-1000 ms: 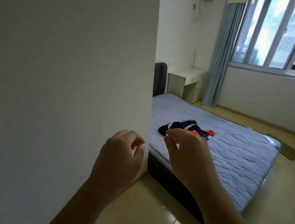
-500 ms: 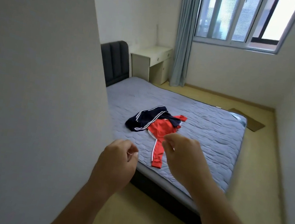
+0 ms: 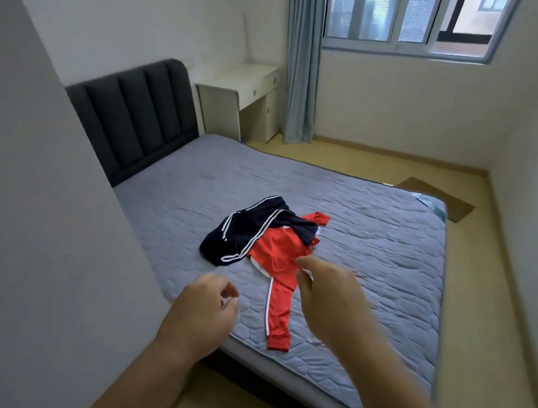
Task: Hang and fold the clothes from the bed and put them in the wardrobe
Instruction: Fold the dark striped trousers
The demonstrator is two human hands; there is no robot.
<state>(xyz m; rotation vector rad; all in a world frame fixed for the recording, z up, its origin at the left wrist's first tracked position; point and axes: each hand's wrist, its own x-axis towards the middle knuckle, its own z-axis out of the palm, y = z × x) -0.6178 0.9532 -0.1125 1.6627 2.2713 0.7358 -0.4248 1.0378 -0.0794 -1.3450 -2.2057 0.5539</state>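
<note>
Hovering above bed edge: left hand, right hand both empty, fingers loosely curled. Red track jacket at right hand's 12 o'clock, navy striped garment overlapping it at 10. Best lift navy first.

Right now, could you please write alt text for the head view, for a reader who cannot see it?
A person's left hand and right hand reach, empty, toward a navy garment lying partly over a red garment on a grey quilted bed. Behind stand a dark headboard, a white desk, a blue curtain and a window.
</note>
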